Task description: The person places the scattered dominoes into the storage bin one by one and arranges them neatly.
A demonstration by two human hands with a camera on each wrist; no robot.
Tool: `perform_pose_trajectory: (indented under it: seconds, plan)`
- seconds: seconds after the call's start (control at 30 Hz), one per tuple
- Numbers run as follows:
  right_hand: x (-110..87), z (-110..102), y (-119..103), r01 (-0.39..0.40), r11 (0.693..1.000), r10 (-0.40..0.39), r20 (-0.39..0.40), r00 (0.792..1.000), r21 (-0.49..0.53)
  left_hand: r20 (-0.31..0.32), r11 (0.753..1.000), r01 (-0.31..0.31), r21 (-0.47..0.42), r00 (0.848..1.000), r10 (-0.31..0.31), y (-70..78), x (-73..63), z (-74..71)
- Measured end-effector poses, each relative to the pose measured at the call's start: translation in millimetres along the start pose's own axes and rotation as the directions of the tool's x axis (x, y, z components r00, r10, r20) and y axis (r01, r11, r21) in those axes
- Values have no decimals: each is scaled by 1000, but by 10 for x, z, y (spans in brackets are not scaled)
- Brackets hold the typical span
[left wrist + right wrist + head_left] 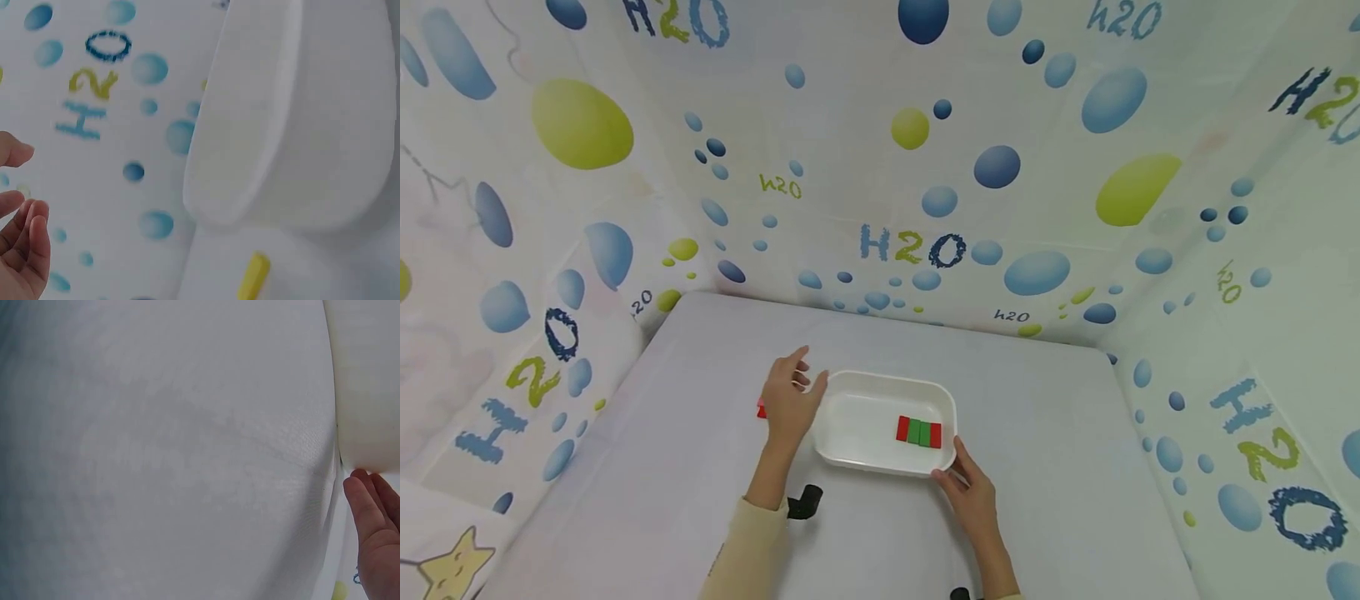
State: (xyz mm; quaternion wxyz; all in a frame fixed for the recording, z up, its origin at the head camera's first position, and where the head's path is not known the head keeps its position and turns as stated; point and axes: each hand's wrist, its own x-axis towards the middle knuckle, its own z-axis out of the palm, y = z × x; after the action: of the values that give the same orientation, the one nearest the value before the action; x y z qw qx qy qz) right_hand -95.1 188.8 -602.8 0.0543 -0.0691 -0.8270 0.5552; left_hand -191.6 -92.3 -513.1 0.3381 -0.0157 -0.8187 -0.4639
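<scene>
A white rectangular tray (857,417) is in the middle of the head view. Inside it, toward the right end, red and green blocks (919,432) lie side by side in a row. My right hand (973,500) holds the tray's near right corner, thumb at the front side and fingers at the right side; its fingertips (353,484) meet the tray's edge in the right wrist view. My left hand (792,400) is beside the tray's left end, fingers loosely bent and nothing between them. Partly hidden behind it are red and pink pieces (762,408).
A yellow piece (254,278) shows beside the tray in the left wrist view. The table (1060,433) has a white cover. Curtains (850,125) printed with bubbles and lettering enclose its back and sides. A black wrist mount (806,502) sits by the left sleeve.
</scene>
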Motion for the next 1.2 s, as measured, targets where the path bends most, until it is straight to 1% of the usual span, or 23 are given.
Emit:
perform_pose_trajectory:
  seconds: [0.07, 0.13, 0.27, 0.37, 0.5, 0.6, 0.7, 0.77, 0.8, 0.87, 0.93, 1.1, 1.2]
  plan:
    - [5, -1, -1, -4, 1000, 4, 4, 1000, -5, -49, 998, 54, 35, 997, -53, -113, 22, -106]
    - [11, 1, -1, -12, 1000, 12, 8, 1000, -5, -82, 990, 126, 69, 989, -120, -230, 15, -194]
    - [22, 1, 2, -17, 1000, 17, 20, 1000, 5, -108, 961, 267, 72, 960, -259, -419, -59, -320]
    - [18, -8, 1, -10, 1000, 10, 24, 1000, 6, -115, 929, 353, 109, 933, -341, -562, -146, -351]
    - [10, -19, 15, 9, 1000, -10, 16, 1000, 15, -102, 879, 444, 177, 896, -432, -751, -269, -347]
    - [5, -15, 26, 24, 999, -24, 5, 1000, 35, -65, 844, 495, 206, 868, -492, -860, -354, -333]
    - [0, -9, 25, 34, 998, -34, -4, 999, 43, -16, 809, 535, 245, 836, -549, -935, -426, -310]
    - [-4, -5, 11, 32, 999, -32, -3, 999, 36, 14, 790, 551, 270, 818, -575, -958, -459, -297]
    - [-5, -4, 5, 30, 999, -30, -2, 1000, 32, 26, 782, 554, 286, 811, -584, -969, -472, -289]
    - [-6, -3, -7, 23, 999, -23, 0, 1000, 29, 46, 773, 552, 312, 804, -593, -979, -487, -278]
    - [-7, -6, -17, 13, 999, -13, 4, 1000, 29, 57, 768, 543, 341, 803, -593, -988, -495, -265]
    - [-7, -16, -22, 1, 1000, -1, 6, 1000, 25, 60, 769, 527, 362, 810, -583, -998, -501, -239]
    - [-7, -17, -24, -2, 1000, 2, 4, 1000, 15, 52, 769, 531, 356, 810, -584, -1005, -515, -222]
